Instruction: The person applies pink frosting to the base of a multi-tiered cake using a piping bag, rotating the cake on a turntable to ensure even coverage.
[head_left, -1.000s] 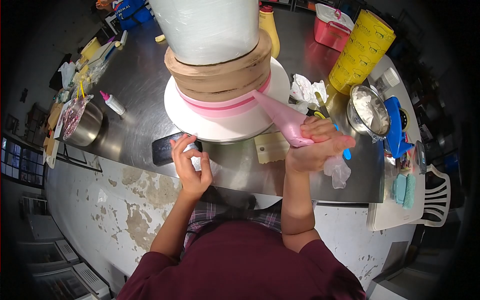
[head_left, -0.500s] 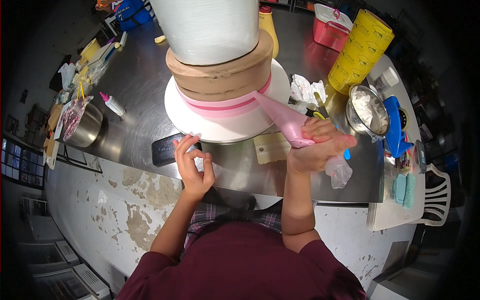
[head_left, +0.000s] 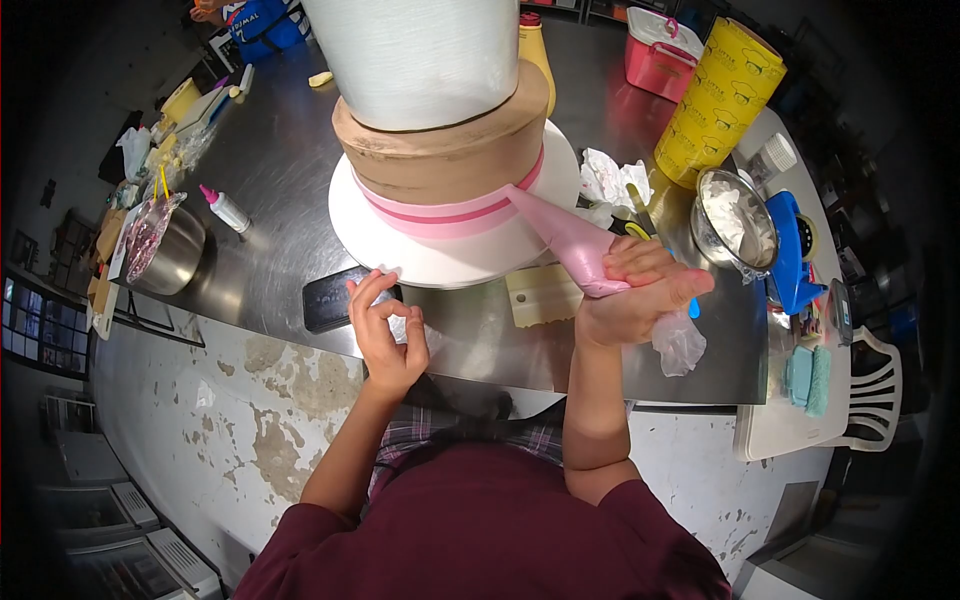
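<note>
My right hand (head_left: pixel 640 295) is closed round a piping bag (head_left: pixel 575 240) filled with pink cream. The bag's tip meets the pink band low on the side of a brown-coated cake (head_left: pixel 450 150). A darker pink stripe runs through that band. On top of the brown tier stands a tall, pale, smooth cylinder (head_left: pixel 420 60), its top out of view. The cake rests on a round white board or turntable (head_left: pixel 430 262). My left hand (head_left: pixel 388 335) is at the board's near edge, fingers bent and apart, fingertips by the rim. It grips nothing.
A black phone-like object (head_left: pixel 330 302) and a cream-coloured scraper (head_left: pixel 540 297) lie near the steel table's front edge. On the right are crumpled paper (head_left: pixel 612 178), a bowl of white cream (head_left: pixel 738 220) and a yellow roll (head_left: pixel 718 105). Left stand a small bottle (head_left: pixel 228 212) and a metal pot (head_left: pixel 172 250).
The dark marks on the brown tier have shifted, so the cake has turned slightly. Both hands and the piping bag stay in nearly the same place.
</note>
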